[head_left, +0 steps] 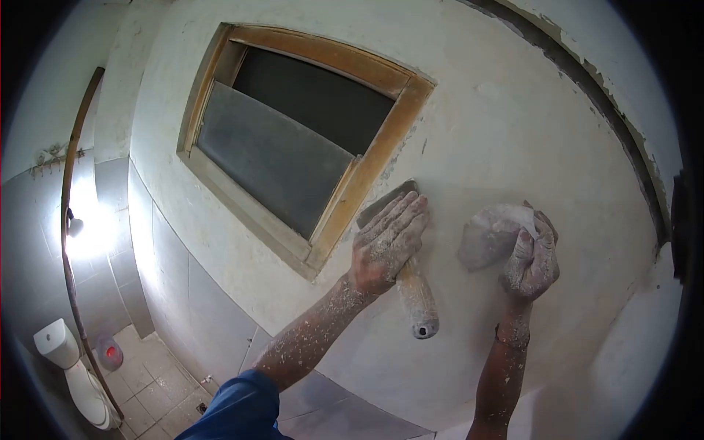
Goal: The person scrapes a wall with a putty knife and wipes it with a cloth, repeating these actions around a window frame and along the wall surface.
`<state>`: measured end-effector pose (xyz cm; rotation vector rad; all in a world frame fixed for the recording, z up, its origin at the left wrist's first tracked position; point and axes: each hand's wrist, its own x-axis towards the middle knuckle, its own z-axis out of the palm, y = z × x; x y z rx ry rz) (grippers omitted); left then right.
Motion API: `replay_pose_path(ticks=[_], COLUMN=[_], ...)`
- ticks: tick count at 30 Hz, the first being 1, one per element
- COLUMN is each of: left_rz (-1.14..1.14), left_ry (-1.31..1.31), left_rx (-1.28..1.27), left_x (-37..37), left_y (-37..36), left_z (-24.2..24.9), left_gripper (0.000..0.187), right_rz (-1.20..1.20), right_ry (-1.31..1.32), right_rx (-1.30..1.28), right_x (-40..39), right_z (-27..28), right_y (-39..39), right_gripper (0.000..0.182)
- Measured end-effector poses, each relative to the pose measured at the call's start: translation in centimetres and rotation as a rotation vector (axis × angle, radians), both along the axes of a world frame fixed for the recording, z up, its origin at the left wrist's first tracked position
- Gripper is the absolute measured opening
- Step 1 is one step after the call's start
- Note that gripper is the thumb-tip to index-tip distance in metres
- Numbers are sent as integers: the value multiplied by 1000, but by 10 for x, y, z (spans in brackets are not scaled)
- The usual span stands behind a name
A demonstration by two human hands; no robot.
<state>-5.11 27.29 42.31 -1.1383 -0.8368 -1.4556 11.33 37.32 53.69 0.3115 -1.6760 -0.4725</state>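
My left hand (389, 242), dusted white, lies over a putty knife (418, 301), its fingers stretched along the blade. The worn handle points down from under the palm, and the blade's far edge is close to the wall near the window frame's lower right corner. To the right, my right hand (534, 260) has its fingers closed on a translucent plastic bag (490, 235) smeared with white. The bag hangs out to the left of the fingers, in front of the wall; what it contains is hard to make out. White specks cover both forearms.
A wooden window frame (323, 249) with a grey pane is set in the pale wall (513, 132). A dark groove (587, 81) runs along the upper right. At left stand a long wooden pole (67, 191), a white toilet (88, 396), a bright lamp (75, 226) and a small tub (109, 353).
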Motion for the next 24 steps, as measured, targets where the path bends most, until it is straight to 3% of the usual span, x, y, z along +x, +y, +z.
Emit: replay_pose_path(ticks=[10, 12, 15, 18, 24], left_rz=[90, 100, -6, 96, 38], left_ry=[54, 56, 60, 85, 58], left_rx=[9, 51, 36, 37, -13], left_x=[-11, -12, -13, -14, -13], left_y=[-1, 7, -5, 5, -4], left_z=[5, -3, 15, 0, 11], left_gripper=[33, 32, 30, 31, 31], right_rz=[-4, 134, -14, 7, 43], right_ry=[33, 42, 92, 151, 253], right_rx=[3, -134, -35, -43, 7], right_x=[-16, -22, -19, -24, -33], right_z=[17, 23, 30, 31, 32], right_y=[-15, -17, -32, -30, -20], right_gripper=[16, 18, 20, 22, 22])
